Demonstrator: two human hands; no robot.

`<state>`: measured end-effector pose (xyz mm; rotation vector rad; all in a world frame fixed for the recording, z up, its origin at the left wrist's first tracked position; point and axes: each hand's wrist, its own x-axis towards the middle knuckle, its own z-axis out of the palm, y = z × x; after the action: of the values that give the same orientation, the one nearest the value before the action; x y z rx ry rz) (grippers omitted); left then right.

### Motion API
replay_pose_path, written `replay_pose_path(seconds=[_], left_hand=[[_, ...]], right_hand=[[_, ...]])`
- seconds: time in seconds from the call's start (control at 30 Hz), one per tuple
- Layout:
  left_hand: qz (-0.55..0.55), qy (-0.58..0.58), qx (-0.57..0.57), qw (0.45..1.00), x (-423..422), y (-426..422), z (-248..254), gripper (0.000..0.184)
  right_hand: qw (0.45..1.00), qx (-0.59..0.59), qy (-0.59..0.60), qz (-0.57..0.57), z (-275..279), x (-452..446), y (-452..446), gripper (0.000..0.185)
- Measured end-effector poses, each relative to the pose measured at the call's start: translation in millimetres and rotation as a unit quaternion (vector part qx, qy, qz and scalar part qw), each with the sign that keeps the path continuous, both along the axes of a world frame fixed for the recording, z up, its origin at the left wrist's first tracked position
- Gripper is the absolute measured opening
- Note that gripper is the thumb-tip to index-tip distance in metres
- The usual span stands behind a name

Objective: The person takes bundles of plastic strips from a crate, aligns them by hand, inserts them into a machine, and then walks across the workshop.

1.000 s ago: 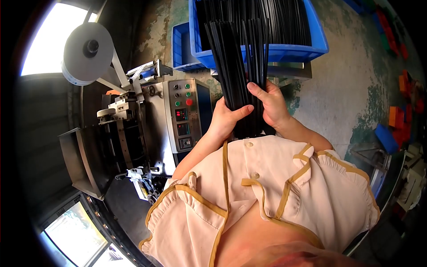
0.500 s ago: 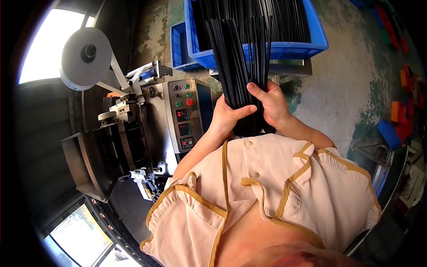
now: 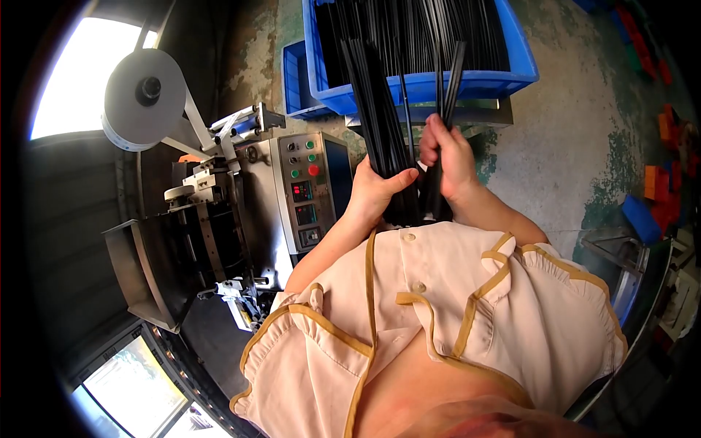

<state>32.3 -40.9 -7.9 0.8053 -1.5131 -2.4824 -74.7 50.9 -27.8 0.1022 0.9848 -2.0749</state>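
Note:
Wrapped around a thick bundle of long, thin black strips is my left hand, its thumb lying across the front. A smaller bunch of black strips is in my right hand, its fingers curled round them. The two bunches stand apart at the top, with a single strip between them, and come close together near my shirt. Behind both hands, a large blue crate holds many more such strips.
A smaller blue bin stands left of the crate. At my left is a machine with a control panel and a large white roll. Orange, red and blue containers lie at the far right.
The bundle has been parted: my right hand has drawn some strips to the right, its thumb and fingers now closed round them. My left hand stays nearly in place with the larger share.

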Motion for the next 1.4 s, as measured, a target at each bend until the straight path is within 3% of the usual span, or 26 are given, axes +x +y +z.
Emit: replay_pose_path(seconds=[0.1, 0.27, 0.37, 0.73, 0.9, 1.23, 1.4], left_hand=[[0.004, -0.038, 0.007, 0.999, 1.3, 1.6, 0.2, 0.035], [-0.006, -0.036, -0.010, 0.999, -0.2, 7.4, 5.0, 0.032], [-0.003, -0.040, -0.057, 0.998, 1.4, 9.1, 2.2, 0.034], [0.005, -0.034, -0.066, 0.997, 3.1, 15.8, 2.9, 0.035], [0.012, -0.039, -0.061, 0.997, 2.4, 15.8, 1.3, 0.032], [-0.002, -0.053, -0.084, 0.995, -3.0, 19.6, 6.4, 0.032], [0.006, -0.049, -0.100, 0.994, 0.5, 16.2, 0.4, 0.033]], right_hand=[[0.999, -0.006, -0.032, 0.033, 15.0, -18.6, 2.7, 0.016], [0.990, -0.040, 0.025, 0.132, 37.4, -27.6, -2.7, 0.020], [0.990, -0.039, 0.014, 0.132, 37.1, -29.1, -3.8, 0.017], [0.987, -0.067, -0.053, 0.133, 28.4, -28.1, 4.7, 0.014], [0.995, 0.001, 0.045, 0.083, 14.2, -31.5, 16.7, 0.018], [0.991, 0.025, 0.114, 0.061, 31.9, -41.0, 1.8, 0.014], [0.980, 0.100, 0.160, 0.059, 4.0, -41.2, 16.3, 0.024]])
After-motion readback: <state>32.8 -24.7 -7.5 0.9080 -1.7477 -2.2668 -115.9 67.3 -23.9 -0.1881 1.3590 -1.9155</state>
